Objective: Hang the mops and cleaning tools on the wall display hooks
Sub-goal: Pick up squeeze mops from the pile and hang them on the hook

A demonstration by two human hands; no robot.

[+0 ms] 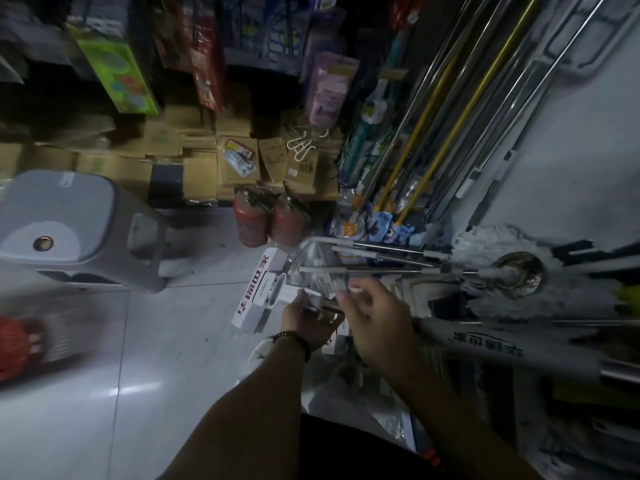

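Dim tiled shop floor (180,358). Gripping flat mop (258,294) neck with left hand (308,318); shaft lying rightward beneath right hand (375,322), hold there unclear.

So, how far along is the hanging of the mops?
Done, it seems: long-handled mops line the right wall. In hand: the left hand grips a white boxed mop part, the right hand reaches to its clear wrapping. Left: this one is not hung; whether the string mop beside it hangs is unclear.

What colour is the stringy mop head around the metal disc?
The mop head is white; head view.
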